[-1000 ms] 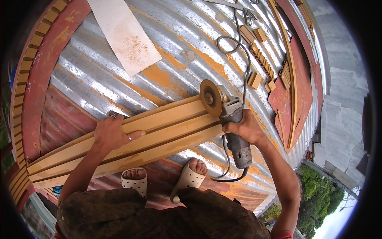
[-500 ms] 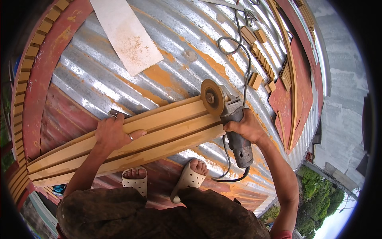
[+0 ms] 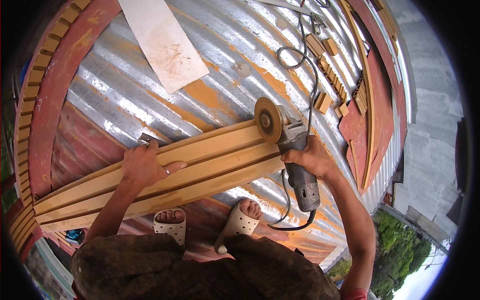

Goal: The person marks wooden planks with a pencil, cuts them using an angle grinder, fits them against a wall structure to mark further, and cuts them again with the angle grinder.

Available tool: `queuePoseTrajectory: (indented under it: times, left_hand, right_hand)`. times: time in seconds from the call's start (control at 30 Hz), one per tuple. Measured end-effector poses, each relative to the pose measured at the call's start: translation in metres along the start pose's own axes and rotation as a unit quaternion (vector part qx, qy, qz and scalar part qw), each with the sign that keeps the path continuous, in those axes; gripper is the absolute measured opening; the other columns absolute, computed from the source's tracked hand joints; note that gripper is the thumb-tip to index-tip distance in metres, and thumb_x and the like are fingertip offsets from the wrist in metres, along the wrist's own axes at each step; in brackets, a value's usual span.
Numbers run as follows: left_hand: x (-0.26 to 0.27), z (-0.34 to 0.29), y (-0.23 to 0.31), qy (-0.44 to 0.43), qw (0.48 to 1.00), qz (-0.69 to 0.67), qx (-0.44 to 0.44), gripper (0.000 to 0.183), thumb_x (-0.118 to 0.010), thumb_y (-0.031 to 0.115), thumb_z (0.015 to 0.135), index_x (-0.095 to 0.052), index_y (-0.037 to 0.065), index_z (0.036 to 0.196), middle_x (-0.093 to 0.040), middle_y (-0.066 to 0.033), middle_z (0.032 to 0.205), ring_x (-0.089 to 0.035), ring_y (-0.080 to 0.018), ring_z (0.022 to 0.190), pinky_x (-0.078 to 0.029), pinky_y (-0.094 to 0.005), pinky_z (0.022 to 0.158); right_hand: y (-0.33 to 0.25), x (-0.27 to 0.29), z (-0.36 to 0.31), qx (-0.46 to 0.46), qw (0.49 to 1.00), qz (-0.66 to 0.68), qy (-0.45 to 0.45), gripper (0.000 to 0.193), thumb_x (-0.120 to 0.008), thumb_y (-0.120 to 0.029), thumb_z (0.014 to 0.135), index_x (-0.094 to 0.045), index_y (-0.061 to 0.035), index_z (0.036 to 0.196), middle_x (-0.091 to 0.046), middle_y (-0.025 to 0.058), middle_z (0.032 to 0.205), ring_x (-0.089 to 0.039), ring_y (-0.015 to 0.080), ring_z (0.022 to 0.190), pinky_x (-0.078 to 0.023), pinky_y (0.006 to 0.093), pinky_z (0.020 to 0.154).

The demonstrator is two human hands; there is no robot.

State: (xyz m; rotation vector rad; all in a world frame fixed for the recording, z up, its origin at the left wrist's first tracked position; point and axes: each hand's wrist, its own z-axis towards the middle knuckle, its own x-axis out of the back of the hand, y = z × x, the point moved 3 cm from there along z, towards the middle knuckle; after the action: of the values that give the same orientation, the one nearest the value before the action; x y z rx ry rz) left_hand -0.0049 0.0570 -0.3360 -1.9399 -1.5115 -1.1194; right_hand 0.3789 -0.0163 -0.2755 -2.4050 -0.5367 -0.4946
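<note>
My left hand (image 3: 143, 165) lies over a long tan grooved board (image 3: 215, 165), with its fingers curled at the far edge and its thumb stretched along the top. A small flat metal piece (image 3: 150, 138) sticks out past those fingers; how they touch it is partly hidden. My right hand (image 3: 313, 159) is wrapped round the body of a grey angle grinder (image 3: 305, 191). Its round brown-rimmed disc (image 3: 268, 120) stands upright at the board's right end. Whether the disc touches the wood or spins, I cannot tell.
Corrugated metal sheeting (image 3: 240, 95), strewn with orange sawdust, lies beneath. A pale panel (image 3: 167, 50) rests at the back. The grinder's black cord (image 3: 315, 85) loops past short wood offcuts (image 3: 330, 75) on the right. My sandalled feet (image 3: 240, 222) stand just this side of the board.
The view has shifted slightly. Both hands, the board and the grinder keep nearly the same places relative to one another.
</note>
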Motion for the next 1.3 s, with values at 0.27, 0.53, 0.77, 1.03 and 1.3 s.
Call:
queuePoseTrajectory:
  times: [0.27,0.53,0.77,1.03,1.3]
  left_hand:
    - [0.005,0.000,0.002,-0.024,1.000,0.003,0.013,0.100,-0.059,0.085,0.070,-0.062,-0.006,0.111,-0.069,-0.0273,0.092,-0.068,-0.0404,0.090,-0.052,-0.0477,0.086]
    - [0.004,-0.001,0.002,-0.010,1.000,0.001,0.008,0.100,-0.059,0.085,0.070,-0.062,-0.006,0.111,-0.069,-0.0262,0.091,-0.068,-0.0398,0.090,-0.052,-0.0474,0.085]
    - [0.003,-0.002,0.000,0.002,1.000,-0.002,0.006,0.099,-0.060,0.085,0.069,-0.063,-0.006,0.109,-0.069,-0.0262,0.091,-0.068,-0.0405,0.089,-0.052,-0.0487,0.084]
    - [0.003,-0.001,0.001,0.007,1.000,-0.010,0.005,0.098,-0.062,0.083,0.068,-0.064,-0.006,0.109,-0.069,-0.0265,0.090,-0.068,-0.0409,0.088,-0.053,-0.0489,0.083]
    - [0.004,-0.001,0.002,0.001,1.000,-0.008,0.009,0.098,-0.062,0.084,0.068,-0.064,-0.005,0.109,-0.069,-0.0265,0.090,-0.068,-0.0408,0.088,-0.053,-0.0488,0.083]
  right_hand:
    - [-0.004,-0.004,0.004,-0.020,1.000,-0.004,-0.010,0.060,-0.082,-0.037,0.059,-0.066,0.0077,0.096,-0.069,0.0167,0.084,-0.067,0.0239,0.073,-0.054,0.0356,0.069]
    - [0.002,-0.006,0.011,-0.006,1.000,0.002,0.002,0.068,-0.082,-0.037,0.058,-0.063,0.0104,0.103,-0.069,0.0178,0.087,-0.068,0.0246,0.076,-0.054,0.0351,0.070]
    - [-0.007,-0.005,0.009,0.001,1.000,0.010,0.007,0.063,-0.082,-0.029,0.060,-0.061,0.0067,0.106,-0.068,0.0145,0.089,-0.066,0.0224,0.073,-0.055,0.0354,0.069]
    - [-0.013,-0.004,0.008,-0.027,0.999,-0.036,-0.019,0.063,-0.082,-0.034,0.060,-0.062,0.0070,0.104,-0.068,0.0156,0.087,-0.067,0.0237,0.073,-0.054,0.0353,0.068]
    - [-0.008,-0.006,0.019,0.014,1.000,-0.024,-0.001,0.052,-0.078,-0.035,0.061,-0.067,0.0081,0.088,-0.069,0.0158,0.079,-0.066,0.0233,0.067,-0.054,0.0365,0.065]
